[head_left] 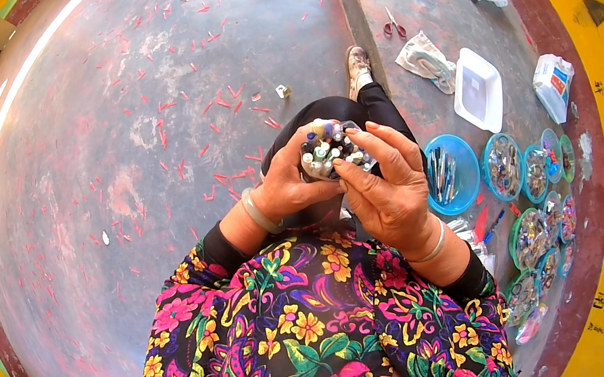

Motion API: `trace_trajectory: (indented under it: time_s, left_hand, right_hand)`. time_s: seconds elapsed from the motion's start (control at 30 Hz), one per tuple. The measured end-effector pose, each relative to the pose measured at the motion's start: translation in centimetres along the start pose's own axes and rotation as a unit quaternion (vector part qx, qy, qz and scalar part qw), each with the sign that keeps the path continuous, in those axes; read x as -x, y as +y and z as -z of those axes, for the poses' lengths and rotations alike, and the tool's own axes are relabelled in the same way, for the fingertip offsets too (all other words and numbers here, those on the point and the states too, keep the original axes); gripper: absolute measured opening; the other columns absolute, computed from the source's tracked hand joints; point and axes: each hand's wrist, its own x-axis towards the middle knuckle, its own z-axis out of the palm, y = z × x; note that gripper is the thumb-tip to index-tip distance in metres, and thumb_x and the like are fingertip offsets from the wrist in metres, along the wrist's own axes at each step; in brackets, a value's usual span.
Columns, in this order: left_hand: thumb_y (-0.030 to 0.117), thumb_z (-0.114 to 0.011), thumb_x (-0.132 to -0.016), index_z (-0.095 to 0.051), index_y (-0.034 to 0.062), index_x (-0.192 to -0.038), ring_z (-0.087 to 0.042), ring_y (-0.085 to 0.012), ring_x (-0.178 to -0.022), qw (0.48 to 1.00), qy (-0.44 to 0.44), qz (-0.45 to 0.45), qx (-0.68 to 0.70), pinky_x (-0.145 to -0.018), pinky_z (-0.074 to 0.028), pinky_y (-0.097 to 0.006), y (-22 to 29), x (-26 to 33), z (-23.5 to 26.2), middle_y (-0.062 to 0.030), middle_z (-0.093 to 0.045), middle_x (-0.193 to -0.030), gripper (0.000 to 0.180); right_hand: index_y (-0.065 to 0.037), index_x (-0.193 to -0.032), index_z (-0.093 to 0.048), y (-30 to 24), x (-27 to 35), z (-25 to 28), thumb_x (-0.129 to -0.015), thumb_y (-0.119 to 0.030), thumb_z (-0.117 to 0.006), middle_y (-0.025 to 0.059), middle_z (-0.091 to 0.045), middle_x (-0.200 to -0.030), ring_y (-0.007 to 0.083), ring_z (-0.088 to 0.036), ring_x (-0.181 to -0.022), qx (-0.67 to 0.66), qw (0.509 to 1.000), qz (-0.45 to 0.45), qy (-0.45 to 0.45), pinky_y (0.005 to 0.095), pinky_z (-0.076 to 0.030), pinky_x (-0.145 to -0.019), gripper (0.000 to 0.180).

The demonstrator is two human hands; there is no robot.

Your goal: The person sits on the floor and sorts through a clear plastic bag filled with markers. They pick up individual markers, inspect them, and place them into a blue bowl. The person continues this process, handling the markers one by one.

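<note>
Your left hand (287,183) is clasping the tight bundle of small multicoloured tubes (329,151) upright, exposing their ends, while your right hand (388,183) is pinching one near-side tube.

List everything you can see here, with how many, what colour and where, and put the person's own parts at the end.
bundle of small tubes: one, mixed colours, held in both hands
scissors: one, red handles, floor at upper right
white tray: one, floor at right
blue bowl: one, right of the hands, long thin items inside
small round containers: several, green and blue rims, along the right
red scraps: many, scattered on the grey floor
shoe: one, light, above the hands
left hand: grips the bundle
right hand: fingers on the bundle
</note>
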Motion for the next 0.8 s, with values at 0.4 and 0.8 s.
trace_trajectory:
  time_s: [0.4,0.8]
  left_hand:
    - [0.003,-0.078,-0.071,-0.04,-0.0001,-0.134,-0.055,-0.0191,-0.113,0.998,0.062,0.017,0.002,-0.096,-0.046,-0.033,-0.2,-0.3,-0.7,-0.0121,-0.054,-0.126,0.074]
    - [-0.007,-0.071,-0.068,-0.037,-0.004,-0.132,-0.057,-0.0243,-0.112,0.998,0.046,0.007,-0.047,-0.097,-0.046,-0.038,0.1,-0.8,-1.2,-0.0152,-0.054,-0.121,0.073]
  right_hand:
    - [-0.001,-0.108,-0.063,0.8,1.9,-0.7,-0.08,-0.012,-0.065,0.0164,-0.056,-0.128,0.0361,-0.048,-0.125,0.025,0.999,0.043,-0.013,0.0454,-0.039,-0.098,0.029]
    - [0.0,-0.103,-0.067,20.2,19.2,2.4,-0.086,-0.004,-0.058,0.0146,-0.069,-0.097,0.0257,-0.067,-0.084,0.003,0.854,-0.476,0.21,0.0308,-0.051,-0.078,0.02]
